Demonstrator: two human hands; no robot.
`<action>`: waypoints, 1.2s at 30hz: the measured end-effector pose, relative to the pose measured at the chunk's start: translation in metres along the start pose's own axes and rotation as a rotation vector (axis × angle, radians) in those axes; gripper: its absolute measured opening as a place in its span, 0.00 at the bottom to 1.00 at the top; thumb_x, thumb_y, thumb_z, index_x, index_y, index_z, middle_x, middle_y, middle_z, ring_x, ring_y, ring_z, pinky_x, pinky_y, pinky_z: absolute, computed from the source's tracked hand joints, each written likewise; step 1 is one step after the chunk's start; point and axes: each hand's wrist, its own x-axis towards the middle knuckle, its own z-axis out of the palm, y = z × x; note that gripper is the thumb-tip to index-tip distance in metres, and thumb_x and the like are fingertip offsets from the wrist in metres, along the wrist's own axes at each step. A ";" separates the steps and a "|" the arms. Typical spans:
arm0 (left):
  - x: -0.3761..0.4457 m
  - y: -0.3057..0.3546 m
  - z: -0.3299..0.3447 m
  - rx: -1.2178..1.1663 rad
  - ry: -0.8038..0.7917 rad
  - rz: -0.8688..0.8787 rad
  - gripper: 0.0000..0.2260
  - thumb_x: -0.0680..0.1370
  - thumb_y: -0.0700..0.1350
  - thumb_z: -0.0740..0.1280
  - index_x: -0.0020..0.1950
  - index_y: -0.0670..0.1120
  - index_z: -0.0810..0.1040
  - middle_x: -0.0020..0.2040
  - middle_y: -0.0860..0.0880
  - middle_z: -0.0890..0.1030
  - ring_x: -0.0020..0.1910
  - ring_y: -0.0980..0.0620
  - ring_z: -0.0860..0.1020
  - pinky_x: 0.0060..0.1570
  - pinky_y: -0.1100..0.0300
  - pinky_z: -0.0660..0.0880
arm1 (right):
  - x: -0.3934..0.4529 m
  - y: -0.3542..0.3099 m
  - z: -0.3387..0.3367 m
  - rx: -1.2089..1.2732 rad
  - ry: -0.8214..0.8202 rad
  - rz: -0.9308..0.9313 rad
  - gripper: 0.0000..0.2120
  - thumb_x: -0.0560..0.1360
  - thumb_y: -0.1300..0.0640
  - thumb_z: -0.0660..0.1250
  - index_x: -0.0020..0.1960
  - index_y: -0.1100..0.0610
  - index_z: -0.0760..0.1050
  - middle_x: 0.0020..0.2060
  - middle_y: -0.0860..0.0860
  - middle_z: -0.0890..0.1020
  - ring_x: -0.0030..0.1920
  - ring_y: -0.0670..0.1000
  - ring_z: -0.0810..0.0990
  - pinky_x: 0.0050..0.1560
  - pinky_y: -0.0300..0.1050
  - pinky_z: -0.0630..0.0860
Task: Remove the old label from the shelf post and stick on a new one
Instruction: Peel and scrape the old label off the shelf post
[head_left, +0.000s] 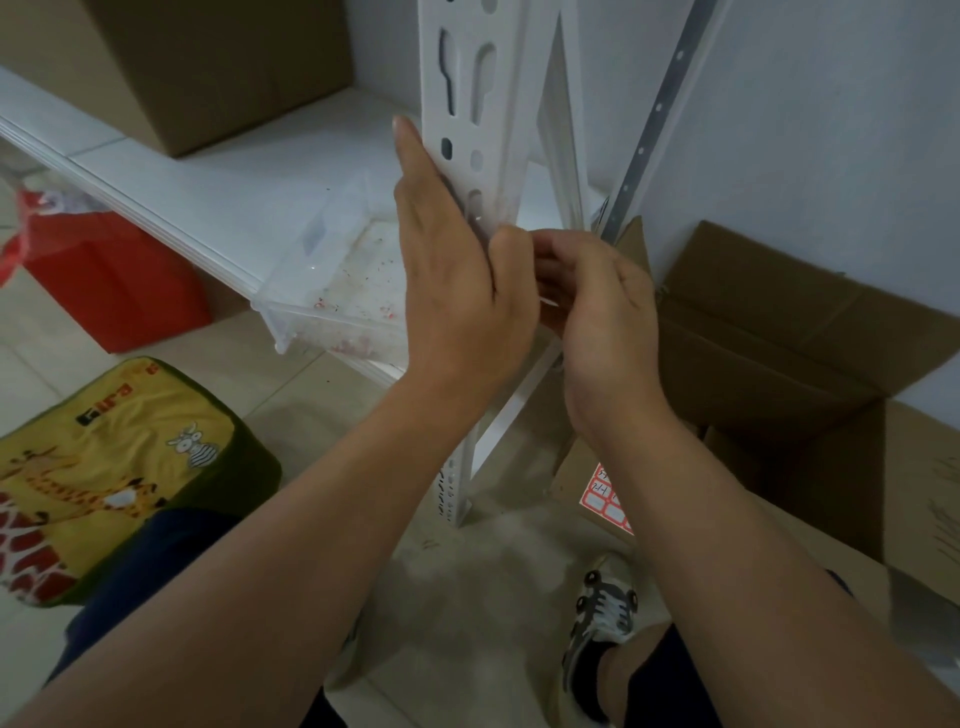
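A white slotted shelf post (470, 67) rises in the middle of the head view. My left hand (452, 260) lies flat along its left edge, fingers straight and pointing up, and presses against it. My right hand (592, 301) is at the post just right of the left hand. Its fingers are curled in towards the post face, and a thin pale strip (549, 301) shows under them. The fingertips are hidden behind my left hand. Faint reddish residue (501, 208) marks the post above them. A sheet of red-bordered labels (602, 499) lies on a box below.
A clear plastic bin (332, 296) with red scraps hangs at the white shelf's (208, 171) edge. Cardboard boxes (779, 332) stand open at the right, and another sits on the shelf. A red bag (104, 275) and a giraffe cushion (104, 467) are at the left.
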 end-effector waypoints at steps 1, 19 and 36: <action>0.000 -0.002 0.001 -0.007 -0.003 -0.001 0.31 0.77 0.34 0.57 0.77 0.31 0.46 0.62 0.63 0.54 0.60 0.83 0.56 0.59 0.83 0.55 | 0.000 0.000 -0.001 -0.005 -0.005 0.005 0.14 0.81 0.60 0.57 0.51 0.61 0.81 0.44 0.53 0.85 0.46 0.48 0.84 0.46 0.40 0.79; 0.001 -0.012 0.001 0.038 -0.016 0.059 0.30 0.78 0.31 0.57 0.76 0.28 0.45 0.63 0.59 0.53 0.59 0.85 0.54 0.59 0.83 0.56 | 0.001 0.001 -0.007 0.008 -0.089 -0.022 0.15 0.81 0.57 0.56 0.51 0.60 0.81 0.45 0.52 0.85 0.47 0.47 0.84 0.45 0.37 0.79; 0.009 0.000 -0.002 -0.033 0.036 -0.015 0.25 0.77 0.47 0.55 0.69 0.32 0.62 0.56 0.37 0.71 0.49 0.51 0.70 0.49 0.65 0.70 | 0.003 0.004 -0.007 0.020 -0.105 -0.029 0.19 0.74 0.51 0.56 0.51 0.60 0.81 0.46 0.53 0.85 0.48 0.48 0.84 0.44 0.37 0.78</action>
